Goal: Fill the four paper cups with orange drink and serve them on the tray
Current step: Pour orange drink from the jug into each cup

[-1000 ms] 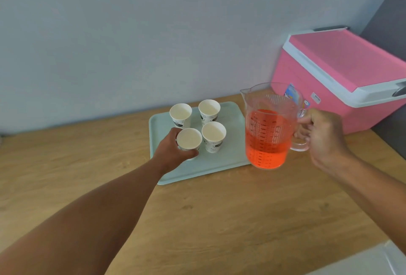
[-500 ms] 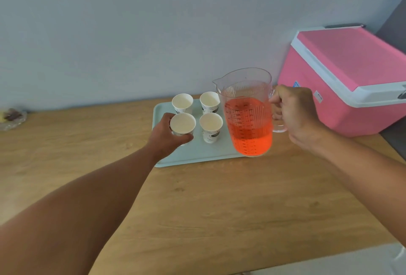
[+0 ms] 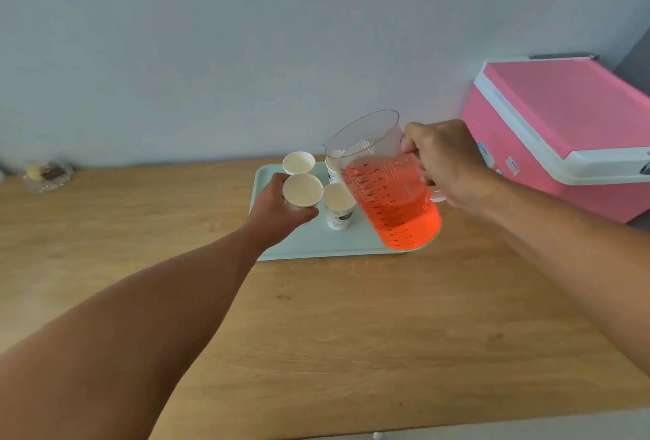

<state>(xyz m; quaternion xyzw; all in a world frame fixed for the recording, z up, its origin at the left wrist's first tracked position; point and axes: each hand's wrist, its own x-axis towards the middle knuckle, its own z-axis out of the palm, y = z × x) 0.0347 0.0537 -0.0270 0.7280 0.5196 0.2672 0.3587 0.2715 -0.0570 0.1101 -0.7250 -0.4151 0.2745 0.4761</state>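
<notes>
Now the pitcher (image 3: 390, 193) — gripped by the right hand (image 3: 446, 165) at centre frame — has tipped toward the cups on the tray (image 3: 316, 246); the left hand (image 3: 278, 207) clasps one cup (image 3: 302, 191); pouring seems imminent, all apparently empty.

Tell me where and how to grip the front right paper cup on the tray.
Grip the front right paper cup round its side wall below the rim, thumb and fingers wrapping it. Probably come from the near side: it stands upright, with the pitcher crowding its right and the held cup its left.
</notes>
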